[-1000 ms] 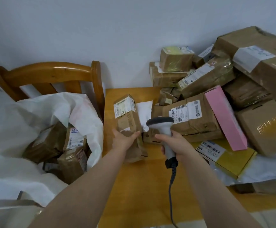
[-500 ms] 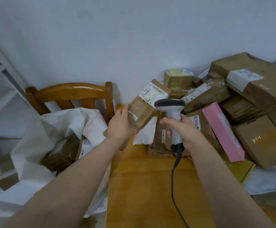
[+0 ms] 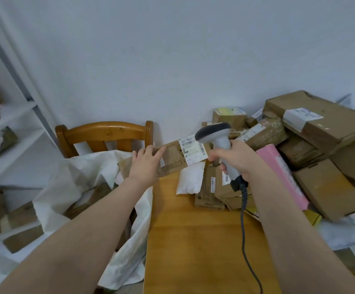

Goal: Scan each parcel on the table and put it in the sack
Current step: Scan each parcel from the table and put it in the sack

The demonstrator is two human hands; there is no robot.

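Brown parcel (image 3: 171,161) held up in left hand (image 3: 146,165), over the table's far-left edge beside the sack mouth. Fingers lie along its face; thumb hidden, probably pinching from behind. White label (image 3: 193,151) faces the camera. Right hand (image 3: 239,161) wrapped tight round grey scanner (image 3: 217,136), head just beside the label. Cable (image 3: 243,230) trails over wooden table (image 3: 193,247). White sack (image 3: 83,179) left, before a chair (image 3: 106,132). Heaped parcels (image 3: 320,143) right.
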